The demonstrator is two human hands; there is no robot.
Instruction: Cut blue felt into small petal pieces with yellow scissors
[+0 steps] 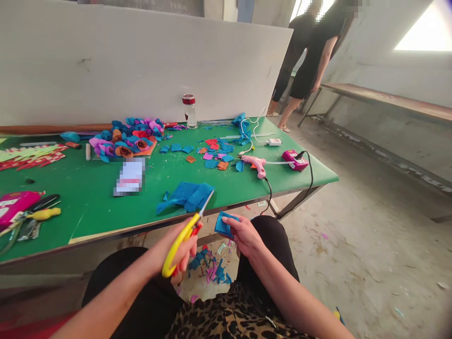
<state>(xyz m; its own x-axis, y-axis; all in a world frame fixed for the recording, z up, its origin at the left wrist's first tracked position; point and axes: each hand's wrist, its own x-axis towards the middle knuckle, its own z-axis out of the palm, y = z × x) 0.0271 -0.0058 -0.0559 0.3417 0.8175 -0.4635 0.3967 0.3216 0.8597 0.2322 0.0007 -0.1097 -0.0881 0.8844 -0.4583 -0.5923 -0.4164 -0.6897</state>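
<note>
Cutting paper at a green table [95, 207]. The left hand [184, 252], lower centre of the frame, has its fingers curled around the handles of yellow-and-red scissors [189, 227]. The long axis of the scissors runs obliquely from lower left to upper right; the blade tip points to the upper right and overlaps, in this view, a crumpled blue sheet [183, 195] at the table's near edge. Right of the scissors, the right hand [246, 234] pinches a small, roughly square blue piece [221, 226], thumb on top; the piece projects leftward from the fingers, apart from the blades. Right of centre, a pink glue gun [259, 165] lies with its nozzle leftward. Paper flowers [123, 141] occupy the upper left; scraps [212, 270] litter the floor, lower centre.
</note>
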